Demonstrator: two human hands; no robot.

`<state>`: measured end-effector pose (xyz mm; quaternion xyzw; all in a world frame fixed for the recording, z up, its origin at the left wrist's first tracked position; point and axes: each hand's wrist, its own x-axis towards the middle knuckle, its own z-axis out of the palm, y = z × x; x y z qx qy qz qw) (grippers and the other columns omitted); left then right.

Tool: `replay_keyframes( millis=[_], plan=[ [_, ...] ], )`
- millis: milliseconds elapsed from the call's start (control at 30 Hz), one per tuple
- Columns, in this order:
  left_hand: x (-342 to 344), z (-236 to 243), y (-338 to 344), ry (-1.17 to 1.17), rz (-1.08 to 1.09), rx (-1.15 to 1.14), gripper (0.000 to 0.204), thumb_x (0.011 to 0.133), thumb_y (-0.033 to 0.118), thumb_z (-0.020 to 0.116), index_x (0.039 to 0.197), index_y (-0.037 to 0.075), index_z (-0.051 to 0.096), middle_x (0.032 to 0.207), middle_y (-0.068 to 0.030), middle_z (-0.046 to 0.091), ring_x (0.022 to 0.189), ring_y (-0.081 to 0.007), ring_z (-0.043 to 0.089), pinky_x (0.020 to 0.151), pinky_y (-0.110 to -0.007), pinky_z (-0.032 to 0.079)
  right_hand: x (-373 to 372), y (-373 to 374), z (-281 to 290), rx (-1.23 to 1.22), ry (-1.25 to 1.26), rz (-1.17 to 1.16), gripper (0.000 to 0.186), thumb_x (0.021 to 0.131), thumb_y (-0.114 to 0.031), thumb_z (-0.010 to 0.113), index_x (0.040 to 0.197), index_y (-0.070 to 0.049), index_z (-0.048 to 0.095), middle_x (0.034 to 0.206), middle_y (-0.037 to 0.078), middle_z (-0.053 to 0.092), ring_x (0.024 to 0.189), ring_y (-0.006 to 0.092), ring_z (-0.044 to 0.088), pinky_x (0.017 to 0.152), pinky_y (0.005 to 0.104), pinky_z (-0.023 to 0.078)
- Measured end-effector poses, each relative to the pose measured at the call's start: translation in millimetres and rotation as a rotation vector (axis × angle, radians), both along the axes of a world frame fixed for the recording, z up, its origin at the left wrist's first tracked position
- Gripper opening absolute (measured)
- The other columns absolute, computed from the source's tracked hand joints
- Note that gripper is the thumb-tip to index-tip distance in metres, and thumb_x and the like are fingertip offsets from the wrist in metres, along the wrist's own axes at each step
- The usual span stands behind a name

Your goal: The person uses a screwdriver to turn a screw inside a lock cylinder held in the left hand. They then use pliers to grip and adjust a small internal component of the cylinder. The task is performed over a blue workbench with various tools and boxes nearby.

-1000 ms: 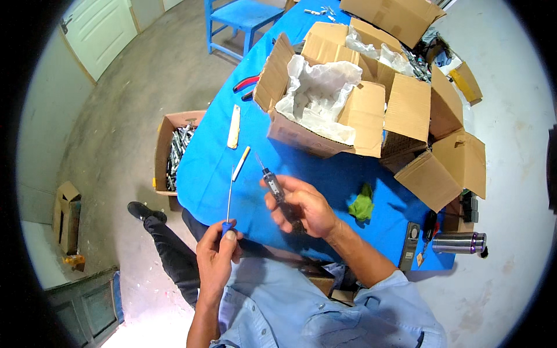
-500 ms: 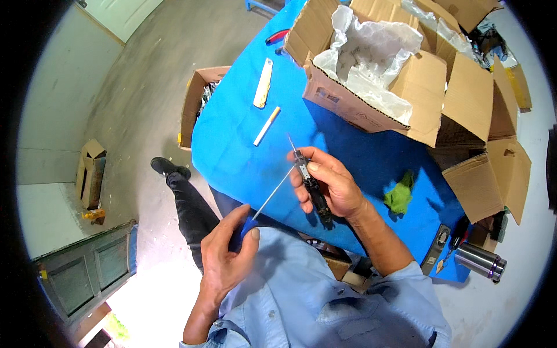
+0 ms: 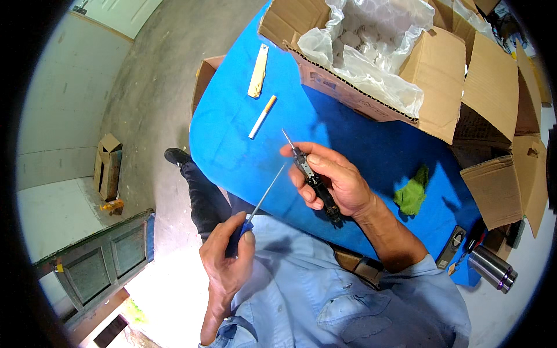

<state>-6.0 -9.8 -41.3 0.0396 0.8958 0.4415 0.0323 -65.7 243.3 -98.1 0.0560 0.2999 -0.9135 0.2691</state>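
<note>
A screwdriver [image 3: 266, 196] with a blue handle and thin steel shaft is in my left hand [image 3: 225, 252], fingers wrapped round the handle. Its shaft slants up to the right. My right hand [image 3: 351, 188] grips a slim black mechanism [image 3: 313, 181] between thumb and fingers; it has a silvery plate on its side and a thin metal shaft sticking out of its far end. A small gap separates the screwdriver tip from this mechanism. Both hands are above the near edge of the blue-covered table [image 3: 232, 156].
Beyond my hands lie a white stick [image 3: 263, 117] with a yellow-orange end and a flat cream-yellow piece [image 3: 258, 71]. An open carton [image 3: 354, 87] lined with clear plastic stands at the back. Right of me are a green cloth [image 3: 412, 192], a grey tool [image 3: 451, 246] and a steel cylinder [image 3: 492, 268].
The screwdriver tip has drawn away from the black mechanism, which it met or nearly met before. My whole view has shifted somewhat; both hands keep their holds.
</note>
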Motion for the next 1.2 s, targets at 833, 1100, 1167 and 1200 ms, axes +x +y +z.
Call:
replay_keyframes(
  millis=[833, 1100, 1167, 1200],
  plan=[
    [0, 1, -7, -0.136, -0.034, 0.043, 0.03, 0.089, 0.006, 0.071, 0.118, -0.003, 0.072, 0.089, -0.0089, 0.072, 0.078, -0.0123, 0.063, 0.071, -0.025, 0.049, -1, 1, -7, -0.096, -0.048, 0.06, 0.036, 0.107, -0.022, 0.044, 0.125, 0.006, 0.056, 0.091, 0.01, 0.064, 0.066, 0.0124, 0.06, 0.049, 0.0224, 0.047],
    [1, 4, -21, -0.015, 0.074, -0.016, 0.032, 0.082, -0.002, 0.072, 0.114, -0.003, 0.072, 0.09, -0.0117, 0.072, 0.079, -0.0157, 0.068, 0.073, -0.027, 0.052, -2, 2, -12, -0.148, -0.035, 0.037, 0.035, 0.108, -0.022, 0.045, 0.129, 0.003, 0.056, 0.095, 0.007, 0.065, 0.073, 0.0115, 0.063, 0.053, 0.0217, 0.047],
    [0, 11, -16, -0.002, 0.097, -0.012, 0.032, 0.082, -0.002, 0.073, 0.113, -0.003, 0.072, 0.09, -0.0118, 0.073, 0.079, -0.0155, 0.068, 0.073, -0.027, 0.053, -1, -1, -10, -0.12, -0.028, 0.038, 0.037, 0.109, -0.022, 0.046, 0.133, 0.004, 0.054, 0.096, 0.007, 0.065, 0.074, 0.0114, 0.063, 0.054, 0.0218, 0.048],
    [-1, 18, -13, -0.021, 0.078, -0.024, 0.032, 0.081, -0.001, 0.074, 0.113, -0.003, 0.072, 0.09, -0.0131, 0.073, 0.078, -0.0164, 0.068, 0.073, -0.028, 0.053, -1, -2, -9, -0.103, -0.042, 0.028, 0.038, 0.109, -0.022, 0.045, 0.135, 0.005, 0.053, 0.096, 0.008, 0.064, 0.073, 0.012, 0.062, 0.053, 0.0225, 0.048]
  ],
)
